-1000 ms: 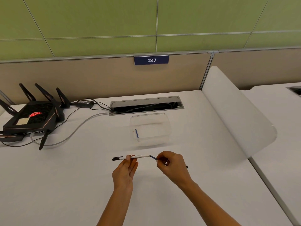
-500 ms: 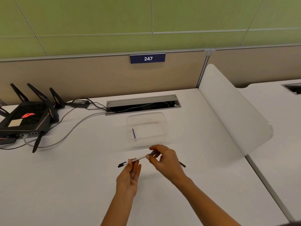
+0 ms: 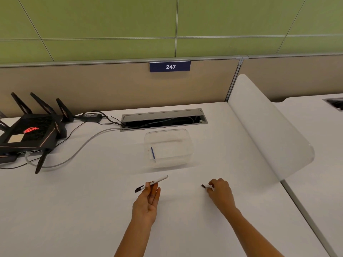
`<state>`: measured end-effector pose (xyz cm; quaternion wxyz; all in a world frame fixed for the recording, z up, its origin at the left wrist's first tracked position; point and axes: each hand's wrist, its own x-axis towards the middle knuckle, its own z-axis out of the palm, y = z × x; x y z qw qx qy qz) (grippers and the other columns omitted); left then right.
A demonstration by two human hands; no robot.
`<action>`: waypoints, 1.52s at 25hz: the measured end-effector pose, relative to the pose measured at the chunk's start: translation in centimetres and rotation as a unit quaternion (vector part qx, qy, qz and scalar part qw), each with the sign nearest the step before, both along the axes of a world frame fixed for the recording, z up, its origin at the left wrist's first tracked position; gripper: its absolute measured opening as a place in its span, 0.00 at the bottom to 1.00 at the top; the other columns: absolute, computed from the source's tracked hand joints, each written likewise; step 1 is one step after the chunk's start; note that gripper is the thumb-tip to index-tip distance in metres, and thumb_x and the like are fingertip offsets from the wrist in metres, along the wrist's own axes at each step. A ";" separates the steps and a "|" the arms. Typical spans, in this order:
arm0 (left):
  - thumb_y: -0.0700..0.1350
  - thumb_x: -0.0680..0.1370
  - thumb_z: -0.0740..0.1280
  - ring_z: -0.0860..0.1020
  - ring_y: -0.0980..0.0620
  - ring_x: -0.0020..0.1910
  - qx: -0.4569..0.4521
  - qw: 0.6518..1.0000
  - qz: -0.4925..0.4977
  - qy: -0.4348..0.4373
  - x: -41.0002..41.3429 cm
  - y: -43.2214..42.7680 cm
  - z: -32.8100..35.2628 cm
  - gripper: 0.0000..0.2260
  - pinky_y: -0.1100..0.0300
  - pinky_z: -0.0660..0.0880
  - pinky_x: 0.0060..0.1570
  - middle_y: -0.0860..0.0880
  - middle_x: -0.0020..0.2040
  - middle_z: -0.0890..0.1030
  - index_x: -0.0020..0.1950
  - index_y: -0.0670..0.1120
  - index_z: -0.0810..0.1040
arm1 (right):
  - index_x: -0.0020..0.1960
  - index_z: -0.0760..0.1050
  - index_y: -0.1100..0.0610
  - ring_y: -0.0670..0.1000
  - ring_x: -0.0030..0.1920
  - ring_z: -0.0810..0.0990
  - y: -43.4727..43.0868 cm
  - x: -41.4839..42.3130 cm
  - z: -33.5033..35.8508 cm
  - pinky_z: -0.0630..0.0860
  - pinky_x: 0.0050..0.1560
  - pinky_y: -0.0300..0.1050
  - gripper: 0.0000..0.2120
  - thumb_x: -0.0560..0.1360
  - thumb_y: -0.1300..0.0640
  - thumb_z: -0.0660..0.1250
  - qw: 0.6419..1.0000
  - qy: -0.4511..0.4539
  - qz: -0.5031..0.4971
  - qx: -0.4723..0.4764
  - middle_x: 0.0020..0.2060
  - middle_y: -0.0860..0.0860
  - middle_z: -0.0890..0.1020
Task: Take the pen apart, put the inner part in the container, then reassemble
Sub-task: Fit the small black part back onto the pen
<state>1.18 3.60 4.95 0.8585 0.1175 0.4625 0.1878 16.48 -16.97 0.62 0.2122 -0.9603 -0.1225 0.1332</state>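
My left hand holds a white pen barrel with a black cap on its left end, just above the desk, tilted up to the right. To the right, my right hand rests low on the desk, with its fingertips pinched on a small black end piece. A clear plastic container stands beyond both hands. One blue inner tube lies at its left side.
A black router with antennas sits at the far left, and a grey cable runs from it to the open cable slot behind the container. A white curved divider borders the desk on the right.
A second ago my right hand was pushing a blue tube into the barrel's right end. That hand has since left the barrel and moved right, down to the black end piece on the desk.
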 end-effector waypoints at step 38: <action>0.39 0.76 0.68 0.86 0.48 0.41 0.083 0.996 -0.032 0.004 0.3 0.1 1.2 0.06 0.52 0.78 0.45 0.42 0.40 0.86 0.49 0.37 0.80 | 0.44 0.84 0.54 0.40 0.37 0.79 6.1 -5.4 9.1 0.73 0.36 0.29 0.05 0.72 0.62 0.70 0.930 0.038 0.063 0.360 0.37 0.45 0.83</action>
